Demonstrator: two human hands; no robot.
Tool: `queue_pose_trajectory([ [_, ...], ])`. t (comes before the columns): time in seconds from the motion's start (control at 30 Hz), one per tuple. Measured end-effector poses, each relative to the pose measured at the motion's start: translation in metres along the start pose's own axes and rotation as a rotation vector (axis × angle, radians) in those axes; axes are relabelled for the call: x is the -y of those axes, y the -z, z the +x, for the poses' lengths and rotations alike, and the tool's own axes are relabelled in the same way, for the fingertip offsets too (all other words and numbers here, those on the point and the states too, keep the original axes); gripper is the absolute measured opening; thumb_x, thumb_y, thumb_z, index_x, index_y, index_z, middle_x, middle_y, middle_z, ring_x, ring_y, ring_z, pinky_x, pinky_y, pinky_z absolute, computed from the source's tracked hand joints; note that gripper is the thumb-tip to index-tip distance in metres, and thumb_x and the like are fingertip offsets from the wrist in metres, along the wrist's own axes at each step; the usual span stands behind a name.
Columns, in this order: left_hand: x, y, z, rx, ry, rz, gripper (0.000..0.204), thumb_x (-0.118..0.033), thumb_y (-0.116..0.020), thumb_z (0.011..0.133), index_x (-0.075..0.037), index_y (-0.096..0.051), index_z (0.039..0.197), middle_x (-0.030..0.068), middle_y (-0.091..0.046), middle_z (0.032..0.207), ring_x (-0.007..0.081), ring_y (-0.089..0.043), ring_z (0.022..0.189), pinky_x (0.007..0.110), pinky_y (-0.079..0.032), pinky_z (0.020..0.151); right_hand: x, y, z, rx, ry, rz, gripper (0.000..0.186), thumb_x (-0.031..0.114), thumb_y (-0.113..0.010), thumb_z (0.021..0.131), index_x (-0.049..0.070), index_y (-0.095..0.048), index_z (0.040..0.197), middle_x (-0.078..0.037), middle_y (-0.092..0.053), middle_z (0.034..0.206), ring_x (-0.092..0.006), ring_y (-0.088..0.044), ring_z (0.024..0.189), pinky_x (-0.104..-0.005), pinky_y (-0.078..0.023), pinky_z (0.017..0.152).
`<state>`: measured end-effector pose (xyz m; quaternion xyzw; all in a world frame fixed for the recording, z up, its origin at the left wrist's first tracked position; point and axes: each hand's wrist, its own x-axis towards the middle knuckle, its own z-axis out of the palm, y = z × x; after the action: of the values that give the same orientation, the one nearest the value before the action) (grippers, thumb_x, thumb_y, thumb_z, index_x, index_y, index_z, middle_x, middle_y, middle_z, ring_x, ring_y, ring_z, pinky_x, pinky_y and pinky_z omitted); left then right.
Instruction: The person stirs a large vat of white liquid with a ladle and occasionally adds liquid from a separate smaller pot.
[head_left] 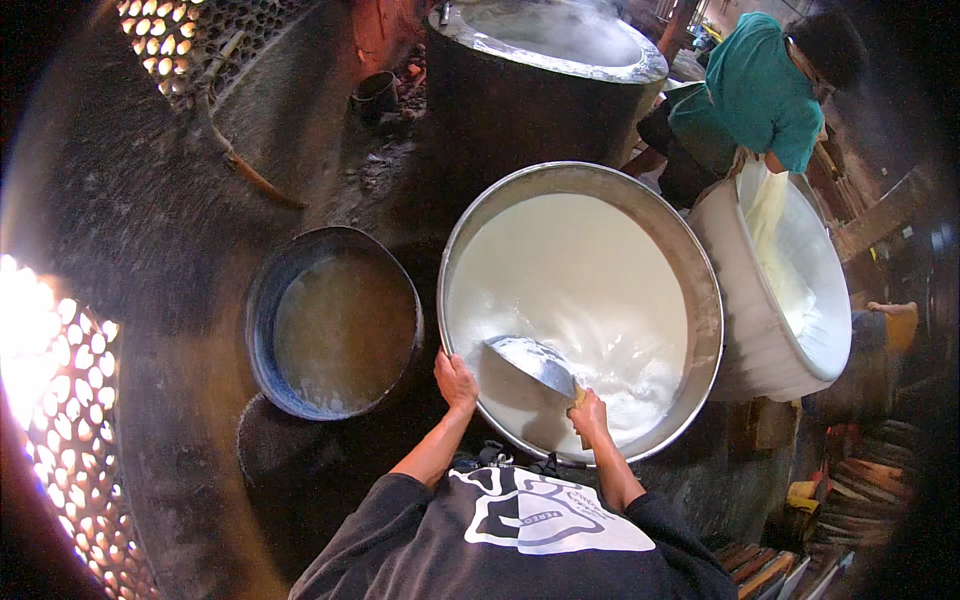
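Observation:
A wide round metal vat [708, 270] full of milky white liquid [570, 250] stands right in front of me. My right hand [590, 415] is closed round the handle of a metal scoop [535, 362]. The scoop's rounded bowl is over the near part of the liquid, which looks stirred and foamy to its right. My left hand [456, 382] rests on the vat's near left rim, with its fingers bent over the edge.
A blue-grey tub [262, 345] of brownish liquid stands to my left. Beyond the vat, a large cauldron [640, 72] steams. At right, a person in a green shirt [755, 85] leans over a tilted white tub [750, 300]. Firewood [870, 480] lies at lower right.

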<state>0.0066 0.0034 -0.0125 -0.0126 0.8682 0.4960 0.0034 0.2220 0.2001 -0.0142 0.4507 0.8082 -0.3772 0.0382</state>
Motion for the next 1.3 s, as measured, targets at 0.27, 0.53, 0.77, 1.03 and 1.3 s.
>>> queue_pose_trajectory([
  [0.27,-0.008,0.004,-0.006,0.010,-0.030,-0.021,0.039,-0.031,-0.036,0.096,0.002,-0.050,0.112,0.0234,-0.055,0.104,0.0417,-0.051,0.098,0.051,-0.039,0.083,0.100,0.073,-0.033,0.072,-0.014,0.053,0.044,0.005,-0.066,0.065,-0.005,-0.051,0.106,-0.017,-0.062,0.067,-0.0249,-0.063,0.049,-0.0351,-0.050,0.041],
  [0.53,-0.011,0.007,-0.004,0.030,-0.010,0.108,0.037,-0.029,-0.040,0.095,0.002,-0.049,0.116,0.0226,-0.056,0.108,0.0412,-0.051,0.101,0.051,-0.040,0.084,0.209,0.102,0.097,-0.123,0.343,-0.580,0.067,0.009,-0.059,0.073,0.014,-0.040,0.137,-0.019,-0.057,0.113,-0.0368,-0.060,0.098,-0.0455,-0.050,0.084],
  [0.77,-0.014,0.002,-0.004,-0.009,-0.006,0.187,0.035,-0.026,-0.042,0.094,0.002,-0.049,0.114,0.0222,-0.057,0.108,0.0396,-0.052,0.100,0.050,-0.041,0.084,0.202,0.085,0.101,-0.017,0.286,-0.628,0.045,0.010,-0.067,0.069,0.001,-0.052,0.111,-0.021,-0.064,0.101,-0.0382,-0.059,0.100,-0.0470,-0.050,0.085],
  [1.03,-0.007,-0.004,-0.003,-0.053,-0.083,0.245,0.035,-0.025,-0.041,0.095,0.004,-0.051,0.113,0.0229,-0.058,0.105,0.0399,-0.053,0.099,0.048,-0.041,0.086,0.041,0.059,0.101,0.056,0.179,-0.666,0.056,0.004,-0.062,0.070,0.015,-0.054,0.125,-0.016,-0.061,0.107,-0.0367,-0.062,0.093,-0.0449,-0.053,0.080],
  [1.3,-0.009,0.001,0.001,-0.096,-0.064,0.273,0.039,-0.029,-0.040,0.095,0.005,-0.053,0.109,0.0251,-0.058,0.106,0.0414,-0.053,0.100,0.048,-0.040,0.089,-0.010,0.108,0.026,0.053,0.187,-0.613,0.033,0.006,-0.061,0.069,-0.001,-0.056,0.101,-0.023,-0.065,0.088,-0.0387,-0.064,0.087,-0.0474,-0.053,0.076],
])
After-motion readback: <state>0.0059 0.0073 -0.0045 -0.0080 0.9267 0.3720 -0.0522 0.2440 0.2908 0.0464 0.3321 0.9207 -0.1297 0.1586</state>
